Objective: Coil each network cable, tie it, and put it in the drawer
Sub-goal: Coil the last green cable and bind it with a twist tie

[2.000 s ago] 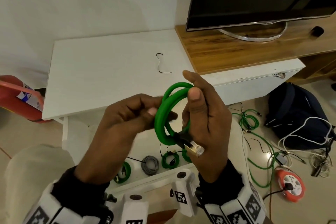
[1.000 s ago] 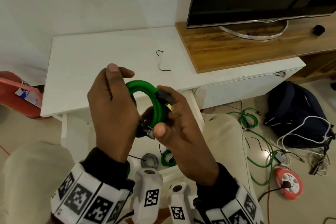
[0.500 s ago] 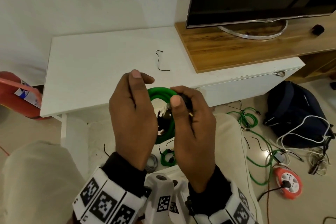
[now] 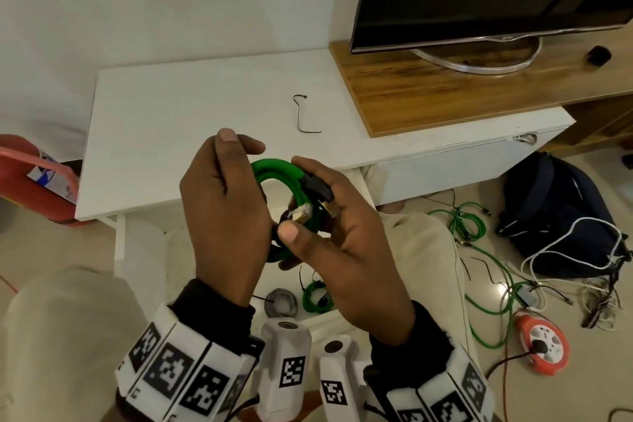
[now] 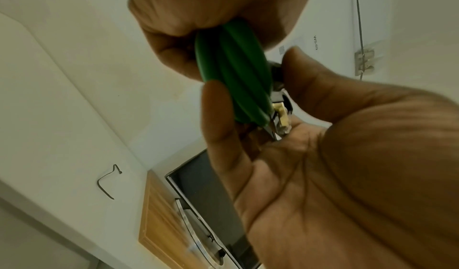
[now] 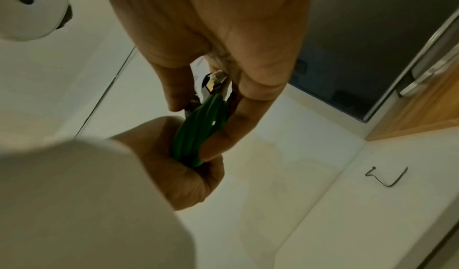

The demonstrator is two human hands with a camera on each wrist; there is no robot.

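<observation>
Fingers (image 4: 239, 144) of my left hand (image 4: 226, 212) curl round the left side of the coiled green cable (image 4: 277, 169), loops bunched in the grip. My right hand (image 4: 342, 243) pinches the coil's right side, thumb on the near face, fingers behind; one clear plug (image 4: 301, 214) lies between thumb and palm, and the other black-booted plug (image 4: 320, 188) rests against the forefinger. The coil is held in the air, above the open drawer (image 4: 322, 320), in front of the white tabletop (image 4: 191, 106). A black twist tie (image 4: 303, 116) lies loose on the tabletop, well apart from my hands. In the drawer sit a grey coil (image 4: 282, 301) and a green coil (image 4: 317, 296), side by side. More green cable (image 4: 469, 226) sprawls on the floor to my right, near a dark backpack (image 4: 555, 212) and an orange extension reel (image 4: 544, 346).
</observation>
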